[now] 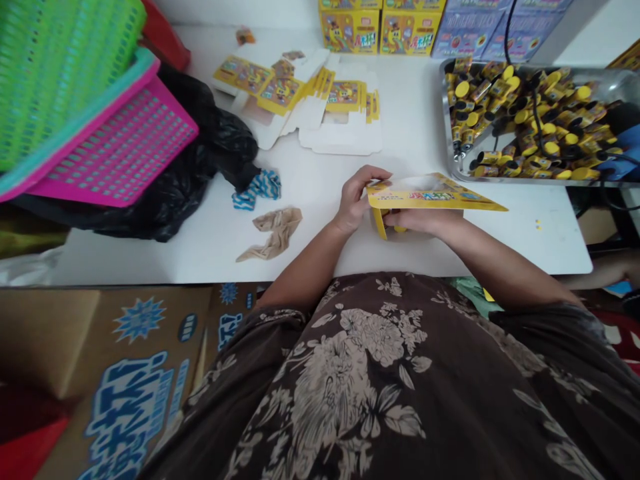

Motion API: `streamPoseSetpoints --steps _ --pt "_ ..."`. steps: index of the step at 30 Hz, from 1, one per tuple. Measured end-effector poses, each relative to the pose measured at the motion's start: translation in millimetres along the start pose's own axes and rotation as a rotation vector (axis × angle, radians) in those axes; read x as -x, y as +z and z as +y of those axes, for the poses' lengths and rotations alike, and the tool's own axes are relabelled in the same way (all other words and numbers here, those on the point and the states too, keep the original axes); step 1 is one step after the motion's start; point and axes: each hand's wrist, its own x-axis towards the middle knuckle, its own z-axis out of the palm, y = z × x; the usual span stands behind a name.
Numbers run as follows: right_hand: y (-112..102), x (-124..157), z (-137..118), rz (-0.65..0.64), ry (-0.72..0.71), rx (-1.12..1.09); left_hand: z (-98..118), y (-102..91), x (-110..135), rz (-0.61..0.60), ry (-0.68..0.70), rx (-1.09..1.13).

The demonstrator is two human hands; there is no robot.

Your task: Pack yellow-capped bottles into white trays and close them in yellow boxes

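"Two hands on one carton (pixel 435 197), held out at the near edge of the table (pixel 410 120), right in front of the body!"

"Left hand (pixel 356 199) is clamped on the carton's left edge. And the right (pixel 415 219)?"

"Tucked under the printed panel, fingers half hidden. Can't tell whether they grip."

"So how would you play it?"

"Light on the left, I'd say, because thin card probably creases. Right fingers flat inside, pressing along the folds, panel kept level."

"And around them?"

"Busy table! Flat cartons (pixel 344 97) heaped beyond the hands, a metal tray (pixel 525 180) of little jars (pixel 550 148) to the right, a cable (pixel 537 120) trailing across it."

"Left side: pink basket (pixel 115 143), black bag (pixel 175 200), tan cloth (pixel 275 233). Boxes (pixel 350 32) stacked at the back."

"And someone else's arm (pixel 603 270) at far right!"
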Motion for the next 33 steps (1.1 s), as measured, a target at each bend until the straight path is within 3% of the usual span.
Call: streamPoseSetpoints --steps 7,9,13,16,21,25,29,33 --pt "15.8 11.8 13.0 0.001 -0.228 -0.165 4.1 0.9 0.7 0.013 -0.013 -0.002" --pt "15.4 17.8 22.8 0.078 -0.168 -0.182 4.3 0.7 0.3 0.006 -0.002 -0.018" --pt "12.0 23.2 40.5 0.275 0.020 -0.001 3.7 1.1 -0.3 0.000 0.013 -0.027" --pt "15.4 20.6 45.6 0.242 0.076 0.059 1.9 1.9 -0.4 0.009 0.024 -0.011" --pt "24.3 10.4 35.8 0.192 0.142 -0.048 -0.2 1.9 -0.4 0.012 0.058 -0.011" --pt "14.0 9.2 20.9 0.187 0.146 -0.090 0.7 0.9 -0.7 0.024 0.036 -0.034" --pt "-3.1 21.9 19.5 0.131 0.181 0.204 0.2 2.4 -0.7 0.037 0.034 -0.030" --pt "-6.0 33.5 34.5 0.154 0.139 0.392 -2.1 7.4 -0.5 0.027 0.094 -0.028"
